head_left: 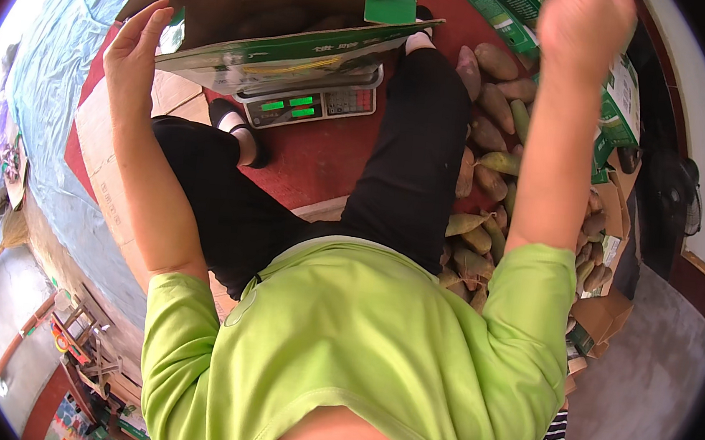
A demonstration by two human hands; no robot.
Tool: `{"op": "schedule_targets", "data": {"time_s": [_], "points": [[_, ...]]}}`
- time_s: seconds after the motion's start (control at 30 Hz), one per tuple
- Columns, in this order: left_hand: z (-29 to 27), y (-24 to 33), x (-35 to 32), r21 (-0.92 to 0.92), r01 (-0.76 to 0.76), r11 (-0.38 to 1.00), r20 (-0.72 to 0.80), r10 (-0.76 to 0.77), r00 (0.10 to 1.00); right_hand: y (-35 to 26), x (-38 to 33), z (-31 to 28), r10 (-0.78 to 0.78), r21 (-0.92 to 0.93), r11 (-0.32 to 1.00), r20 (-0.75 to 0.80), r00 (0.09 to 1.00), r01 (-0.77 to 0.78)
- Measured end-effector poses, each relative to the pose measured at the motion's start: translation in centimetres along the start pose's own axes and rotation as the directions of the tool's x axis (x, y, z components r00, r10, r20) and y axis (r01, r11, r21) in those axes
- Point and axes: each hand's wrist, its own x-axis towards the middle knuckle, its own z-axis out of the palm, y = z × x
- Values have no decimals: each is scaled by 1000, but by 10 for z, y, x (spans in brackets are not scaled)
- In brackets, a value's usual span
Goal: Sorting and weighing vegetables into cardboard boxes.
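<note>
An open green-printed cardboard box [291, 60] stands at the top on a digital scale [316, 106] with lit green displays. My left hand [135, 54] grips the box's near left corner, fingers closed over its edge. Inside, dark rounded shapes lie in shadow, too dim to name. Raised at the upper right is my right hand [586, 27], blurred and apart from the box; its fingers are too smeared to show whether it holds anything. Below that arm lies a pile of reddish-brown, sweet-potato-like roots [487, 134], with greenish elongated ones [500, 162] among them.
My legs [413, 150] straddle the scale on a red mat [289, 181]. Flattened cardboard [110, 161] and blue plastic sheeting [61, 102] lie to the left. More green boxes [623, 101] stand at the right, near a black fan [680, 194].
</note>
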Motion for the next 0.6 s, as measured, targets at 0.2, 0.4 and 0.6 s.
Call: {"op": "schedule_targets", "data": {"time_s": [0.2, 0.4, 0.6], "points": [[10, -4, 6, -6, -12, 1000, 41, 12, 999, 31, -7, 91, -1, -189, 981, 209, 978, 41], [0, -6, 0, 39, -18, 999, 56, 16, 998, 15, -42, 45, 233, -245, 954, 253, 939, -171], [5, -4, -1, 82, -18, 996, 66, 13, 998, -43, -123, -48, 685, 263, 678, 112, 719, -687]]}}
